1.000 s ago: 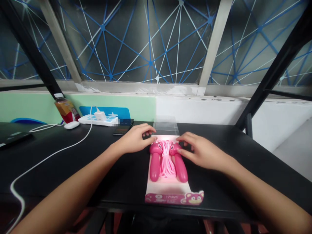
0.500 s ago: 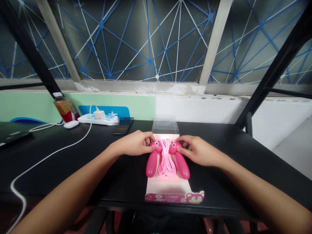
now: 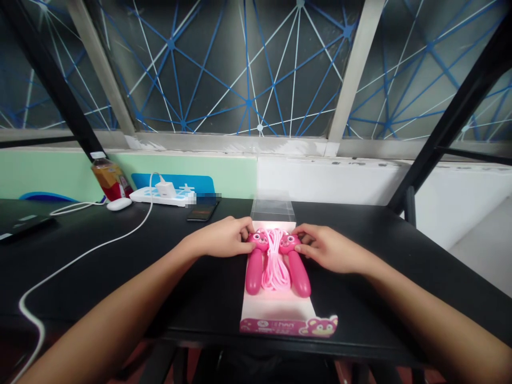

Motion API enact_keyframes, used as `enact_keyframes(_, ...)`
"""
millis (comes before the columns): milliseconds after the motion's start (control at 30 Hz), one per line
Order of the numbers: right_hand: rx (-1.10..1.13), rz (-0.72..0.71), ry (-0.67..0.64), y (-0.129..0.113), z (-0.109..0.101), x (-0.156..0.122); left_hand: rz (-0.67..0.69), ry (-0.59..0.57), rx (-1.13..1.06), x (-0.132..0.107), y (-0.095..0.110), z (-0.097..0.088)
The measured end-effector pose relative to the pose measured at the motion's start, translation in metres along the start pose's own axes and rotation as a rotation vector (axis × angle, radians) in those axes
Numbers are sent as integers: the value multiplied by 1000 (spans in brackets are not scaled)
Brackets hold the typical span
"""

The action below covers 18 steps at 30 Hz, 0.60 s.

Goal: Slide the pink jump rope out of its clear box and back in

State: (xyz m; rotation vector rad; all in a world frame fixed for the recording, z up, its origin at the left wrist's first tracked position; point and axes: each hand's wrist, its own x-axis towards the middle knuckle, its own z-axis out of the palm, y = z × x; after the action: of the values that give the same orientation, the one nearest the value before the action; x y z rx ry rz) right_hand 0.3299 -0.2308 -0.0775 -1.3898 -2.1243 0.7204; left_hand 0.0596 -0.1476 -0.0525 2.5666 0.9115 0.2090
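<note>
Handles (image 3: 254, 273) (image 3: 298, 273) swung inward; rope (pink, bundled) (image 3: 276, 269) lies between hands (image 3: 224, 237) (image 3: 330, 248).

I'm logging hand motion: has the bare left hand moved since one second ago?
Yes: the bare left hand sits lower in the view, judged against the flat black rectangular smartphone.

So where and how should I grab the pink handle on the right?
Probably midway along the pink handle, from the right: that part is long and rounded, slanting outward, while the rope crowds its left side. The right hand touches its animal head.
</note>
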Motion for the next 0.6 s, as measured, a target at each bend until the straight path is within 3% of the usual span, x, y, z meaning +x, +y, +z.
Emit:
enact_keyframes(400,-115,-43,42,-7,0,0,-10,-32,21,-2,-2,-4)
enact_keyframes(600,-43,-36,29,-6,3,0,-1,-23,15,-4,0,-5)
